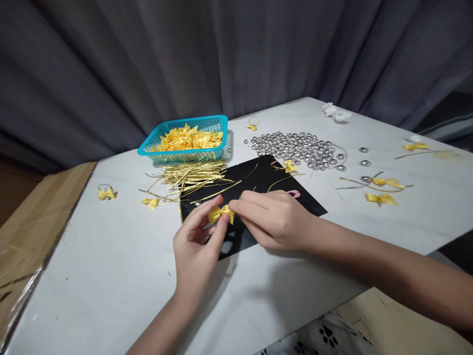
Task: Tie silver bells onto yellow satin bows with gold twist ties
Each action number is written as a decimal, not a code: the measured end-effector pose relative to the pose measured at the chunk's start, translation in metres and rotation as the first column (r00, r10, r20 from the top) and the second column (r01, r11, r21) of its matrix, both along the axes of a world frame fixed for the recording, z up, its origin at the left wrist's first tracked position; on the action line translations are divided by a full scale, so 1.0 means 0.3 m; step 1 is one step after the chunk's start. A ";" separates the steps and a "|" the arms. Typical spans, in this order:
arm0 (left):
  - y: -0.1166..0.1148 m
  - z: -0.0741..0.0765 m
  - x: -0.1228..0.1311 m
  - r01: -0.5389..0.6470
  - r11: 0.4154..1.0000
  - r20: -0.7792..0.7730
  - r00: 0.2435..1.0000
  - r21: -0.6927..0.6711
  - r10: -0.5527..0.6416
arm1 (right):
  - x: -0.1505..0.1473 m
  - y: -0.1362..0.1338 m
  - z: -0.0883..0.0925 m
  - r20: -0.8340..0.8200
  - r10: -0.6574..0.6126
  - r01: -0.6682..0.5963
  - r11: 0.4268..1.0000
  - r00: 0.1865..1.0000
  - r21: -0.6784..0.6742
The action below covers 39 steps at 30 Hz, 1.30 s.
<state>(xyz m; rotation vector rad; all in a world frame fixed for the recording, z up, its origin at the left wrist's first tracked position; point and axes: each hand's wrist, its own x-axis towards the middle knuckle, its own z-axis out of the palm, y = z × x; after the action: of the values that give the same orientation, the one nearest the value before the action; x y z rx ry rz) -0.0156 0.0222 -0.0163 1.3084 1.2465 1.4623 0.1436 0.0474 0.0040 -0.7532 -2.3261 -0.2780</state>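
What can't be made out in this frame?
Head view:
1. Bow: partly covered by fingertips of the left hand and right hand; its tie is too small to see.
2. Pink item: mostly behind the right hand.
3. Silver pieces: too small to identify.
4. White scrap: far, blurred.
5. Basket floor: under loose bows.

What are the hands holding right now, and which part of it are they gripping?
A small yellow bow, held over the black sheet. The left hand pinches its left loop and the right hand pinches its right loop.
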 end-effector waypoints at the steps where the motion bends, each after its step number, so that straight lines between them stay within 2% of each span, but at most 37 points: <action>1: 0.000 -0.001 0.000 0.002 1.000 0.003 1.000 0.001 -0.002 | 0.001 0.000 0.000 0.000 0.000 0.000 1.000 1.000 -0.004; 21: -0.007 -0.009 -0.004 -0.002 1.000 -0.016 1.000 0.021 0.002 | 0.000 -0.002 -0.003 0.003 0.011 -0.011 1.000 1.000 -0.005; 39: -0.006 -0.003 0.000 -0.018 1.000 0.006 1.000 -0.023 0.019 | -0.003 -0.006 0.000 -0.017 0.017 -0.018 1.000 1.000 -0.009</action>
<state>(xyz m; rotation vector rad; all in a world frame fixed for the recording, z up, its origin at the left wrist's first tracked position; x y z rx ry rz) -0.0155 0.0203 -0.0171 1.2800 1.2711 1.4598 0.1427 0.0455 0.0039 -0.7366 -2.3184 -0.2526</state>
